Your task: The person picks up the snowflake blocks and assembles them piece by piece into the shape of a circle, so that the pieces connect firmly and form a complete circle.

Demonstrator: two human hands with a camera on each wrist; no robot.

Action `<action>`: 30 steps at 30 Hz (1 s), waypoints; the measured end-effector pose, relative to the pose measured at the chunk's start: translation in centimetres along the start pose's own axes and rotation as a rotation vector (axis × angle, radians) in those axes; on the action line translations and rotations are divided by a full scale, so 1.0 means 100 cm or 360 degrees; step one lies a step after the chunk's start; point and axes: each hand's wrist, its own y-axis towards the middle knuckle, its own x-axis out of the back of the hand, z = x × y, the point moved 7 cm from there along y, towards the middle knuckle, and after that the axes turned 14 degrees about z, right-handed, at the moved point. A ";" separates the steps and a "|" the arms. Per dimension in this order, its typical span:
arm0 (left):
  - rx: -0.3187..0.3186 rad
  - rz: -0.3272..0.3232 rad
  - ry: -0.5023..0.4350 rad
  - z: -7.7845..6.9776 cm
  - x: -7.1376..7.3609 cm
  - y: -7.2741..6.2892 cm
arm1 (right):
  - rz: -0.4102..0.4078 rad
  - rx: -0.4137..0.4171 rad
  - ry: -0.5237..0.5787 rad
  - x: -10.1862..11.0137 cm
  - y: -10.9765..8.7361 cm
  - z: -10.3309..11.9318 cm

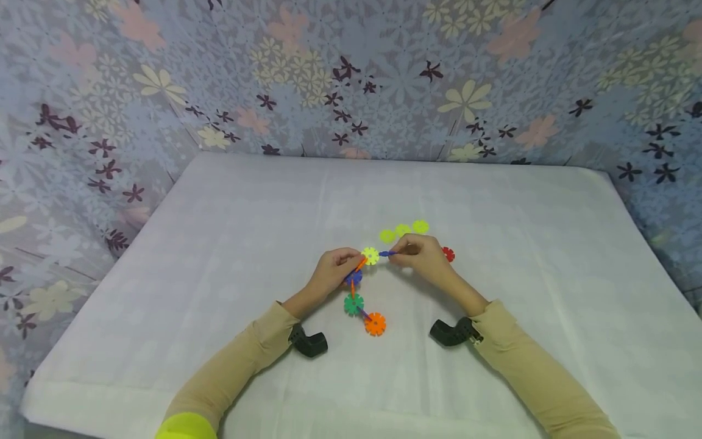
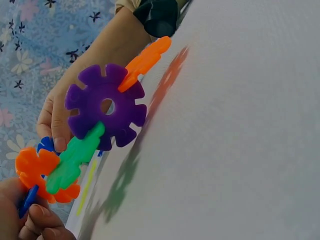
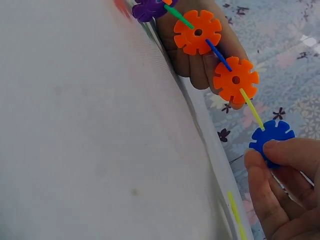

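A chain of notched plastic discs hangs between the two hands, its discs slotted together at alternating angles. My left hand (image 1: 336, 268) pinches it near an orange disc (image 3: 236, 80) and a blue disc seen edge-on in the right wrist view. At the far end, my right hand (image 1: 419, 256) pinches a blue disc (image 3: 271, 142) between thumb and fingers. That disc meets a yellow disc (image 1: 370, 256) at the slots. Toward the person, the chain runs down through a purple disc (image 2: 106, 107) and a green disc (image 1: 353, 304) to an orange disc (image 1: 375, 324).
Three loose yellow discs (image 1: 403, 230) lie beyond the right hand on the white-covered table (image 1: 247, 207). A red disc (image 1: 448, 253) lies just right of that hand, partly hidden. Black wrist mounts (image 1: 309, 343) sit on both sleeves. A flower-patterned backdrop (image 1: 351, 73) stands behind the table.
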 end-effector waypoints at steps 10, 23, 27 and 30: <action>0.0019 0.0024 0.0014 0.000 0.000 0.000 | 0.0038 0.0091 0.0118 -0.004 0.001 -0.002; -0.0023 0.0074 0.0085 0.011 -0.002 0.006 | 0.0030 0.0229 0.0065 -0.008 0.002 -0.024; -0.0005 0.0070 0.0042 0.027 0.000 0.011 | 0.0002 0.0269 -0.0250 -0.007 0.005 -0.029; -0.0015 0.0041 0.0048 0.029 0.000 0.011 | -0.0027 0.0189 -0.0676 -0.007 0.007 -0.030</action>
